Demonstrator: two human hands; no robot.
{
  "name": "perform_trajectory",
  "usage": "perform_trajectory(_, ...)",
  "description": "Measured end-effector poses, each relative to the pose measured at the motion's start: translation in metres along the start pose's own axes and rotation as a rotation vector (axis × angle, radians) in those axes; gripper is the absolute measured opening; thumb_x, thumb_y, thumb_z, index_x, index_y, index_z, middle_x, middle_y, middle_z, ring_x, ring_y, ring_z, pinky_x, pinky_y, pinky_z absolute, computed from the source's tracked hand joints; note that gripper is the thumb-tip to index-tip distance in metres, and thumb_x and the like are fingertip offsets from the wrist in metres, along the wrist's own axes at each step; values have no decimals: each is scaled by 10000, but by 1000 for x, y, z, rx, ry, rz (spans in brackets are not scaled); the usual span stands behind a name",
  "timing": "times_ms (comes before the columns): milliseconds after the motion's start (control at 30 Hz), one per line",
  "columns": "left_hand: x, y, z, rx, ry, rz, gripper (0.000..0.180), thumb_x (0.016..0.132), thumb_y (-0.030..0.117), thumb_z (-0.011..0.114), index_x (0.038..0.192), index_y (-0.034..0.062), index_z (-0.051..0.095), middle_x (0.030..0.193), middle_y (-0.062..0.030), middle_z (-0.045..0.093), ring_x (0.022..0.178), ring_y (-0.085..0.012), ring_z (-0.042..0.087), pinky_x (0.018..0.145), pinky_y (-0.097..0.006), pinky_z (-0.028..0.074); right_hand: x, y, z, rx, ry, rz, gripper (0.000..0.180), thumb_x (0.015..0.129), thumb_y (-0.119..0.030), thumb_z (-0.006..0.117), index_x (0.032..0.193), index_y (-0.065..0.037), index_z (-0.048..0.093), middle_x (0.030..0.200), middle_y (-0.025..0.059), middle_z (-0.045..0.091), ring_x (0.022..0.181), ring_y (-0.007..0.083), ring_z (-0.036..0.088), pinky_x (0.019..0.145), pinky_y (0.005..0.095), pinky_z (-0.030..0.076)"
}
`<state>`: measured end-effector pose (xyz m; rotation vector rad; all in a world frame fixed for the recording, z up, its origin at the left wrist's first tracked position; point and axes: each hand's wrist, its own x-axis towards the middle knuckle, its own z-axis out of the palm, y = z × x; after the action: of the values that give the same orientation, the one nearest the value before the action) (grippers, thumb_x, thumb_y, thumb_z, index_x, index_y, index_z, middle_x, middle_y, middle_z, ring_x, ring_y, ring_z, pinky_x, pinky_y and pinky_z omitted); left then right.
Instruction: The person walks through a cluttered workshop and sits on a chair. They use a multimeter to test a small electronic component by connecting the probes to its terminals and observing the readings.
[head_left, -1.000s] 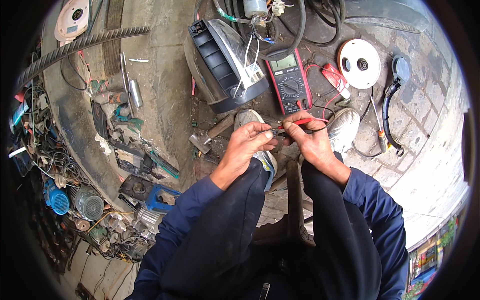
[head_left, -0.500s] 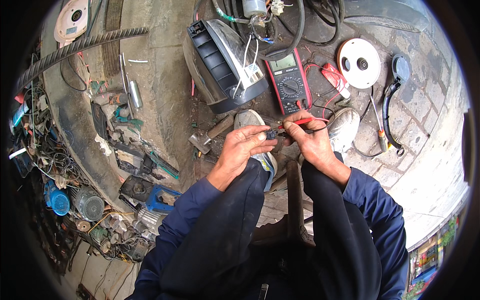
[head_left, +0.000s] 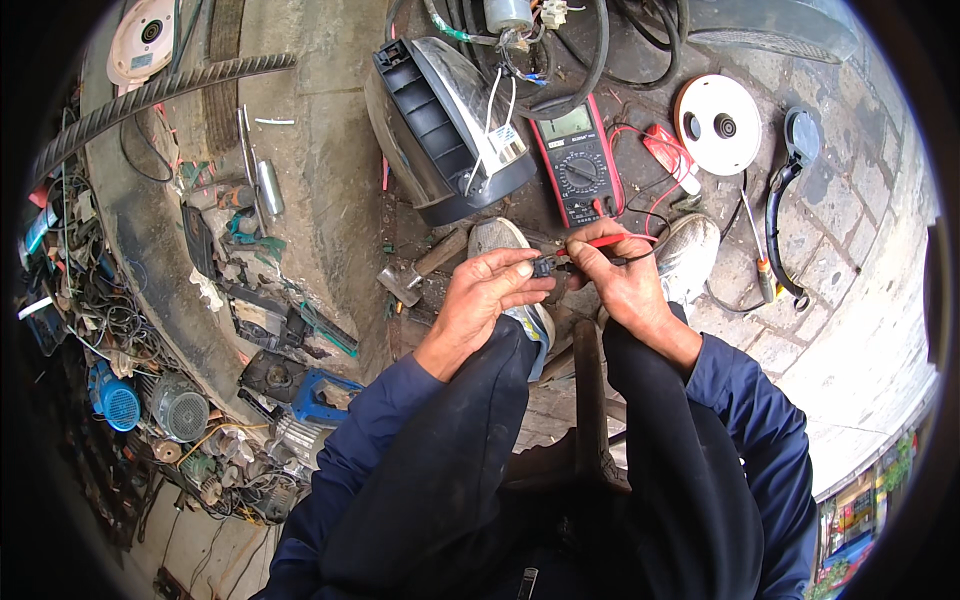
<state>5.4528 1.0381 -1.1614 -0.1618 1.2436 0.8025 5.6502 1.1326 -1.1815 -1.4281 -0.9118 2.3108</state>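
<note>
My left hand [head_left: 490, 295] pinches a small black part [head_left: 543, 266] between thumb and fingers, above my knees. My right hand [head_left: 615, 280] holds a red test probe [head_left: 615, 240] and a black one, their tips touching that part. Red and black leads run from the probes up to a red multimeter [head_left: 580, 165] lying on the ground just beyond my hands. A vehicle headlight housing [head_left: 450, 125] with white wires lies to the left of the meter.
A hammer [head_left: 420, 270] lies by my left shoe. A white round disc [head_left: 717, 123], a black lever [head_left: 787, 200] and a screwdriver [head_left: 757, 255] lie at the right. Small motors, tools and wire clutter [head_left: 180, 380] fill the left. A ribbed steel bar [head_left: 150, 95] crosses the upper left.
My hands have stayed together over my knees; the fingers and probe tips have shifted only slightly on the small part.
</note>
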Motion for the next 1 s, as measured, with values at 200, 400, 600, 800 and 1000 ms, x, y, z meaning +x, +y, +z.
perform_trajectory(200, 0, -1, 1, 10, 2, -2, 310, 1023, 104, 619, 1289, -52, 596, 1170, -158, 703, 1071, -288, 723, 931, -379, 589, -1, -1, 1, 4, 1, -16, 111, 1009, -78, 632, 959, 16, 665, 854, 29, 660, 661, 91, 635, 616, 251, 510)
perform_trajectory(400, 4, -6, -6, -71, -18, -24, 287, 1030, 101, 606, 1283, -35, 603, 1158, -163, 707, 1051, -281, 723, 915, -376, 591, 2, 2, -4, 119, -40, 43, 100, 1011, -100, 644, 1003, -1, 658, 881, 54, 686, 677, 119, 667, 630, 266, 546)
perform_trajectory(600, 8, -13, -17, -380, -167, -83, 282, 1043, 150, 608, 1295, 23, 621, 1168, -169, 713, 1031, -269, 715, 879, -362, 592, 6, 1, -8, 496, -74, 189, 169, 1027, -142, 623, 1112, 5, 639, 991, 88, 700, 689, 159, 687, 644, 294, 592)
perform_trajectory(800, 10, -20, -19, -574, -241, -129, 269, 1060, 188, 577, 1296, 76, 641, 1155, -117, 707, 1035, -239, 689, 887, -359, 574, 11, 0, -8, 686, -112, 266, 167, 1033, -97, 590, 1122, 38, 631, 988, 127, 712, 695, 167, 715, 641, 283, 627)
perform_trajectory(1000, 12, -25, -22, -595, -304, -125, 262, 1063, 195, 573, 1298, 107, 648, 1137, -96, 698, 1041, -224, 675, 909, -371, 566, 14, 4, -7, 710, -151, 291, 199, 1029, -105, 597, 1135, 59, 632, 1032, 157, 726, 744, 189, 742, 671, 297, 638)
